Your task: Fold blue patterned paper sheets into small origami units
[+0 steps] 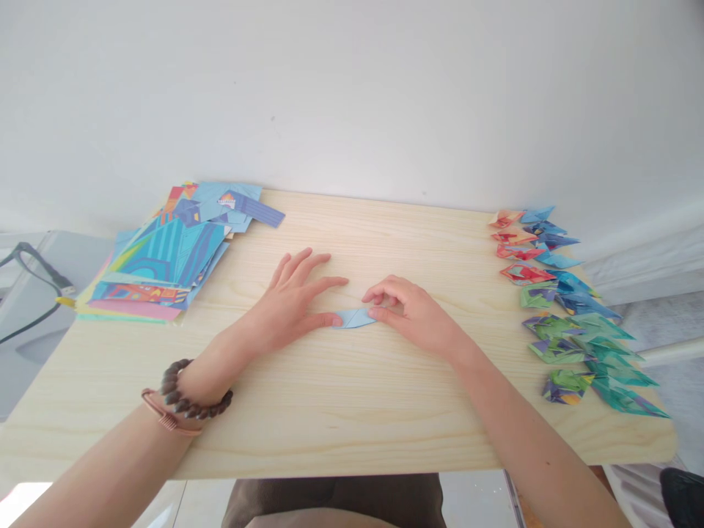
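White wall (352,95) fills the upper half of the frame, and below it stretches a pale wooden table (385,418). At the left lies a pile of printed papers (170,257); its lower sheets are mostly covered, and the small print is too tiny to read. Along the right side, folded paper pieces (555,350) overlap in two rows, partly hiding each other. Dark clothing (341,499) is cut by the bottom edge. The left hand (291,301) has its fingers spread loosely, its thumb touching the left end of a blue folded strip (355,318), at the centre of the frame. The right hand (412,312) has curled fingers, with thumb at the strip's right end; whether it pinches, I cannot tell. A black object (682,495) is cropped at lower right.
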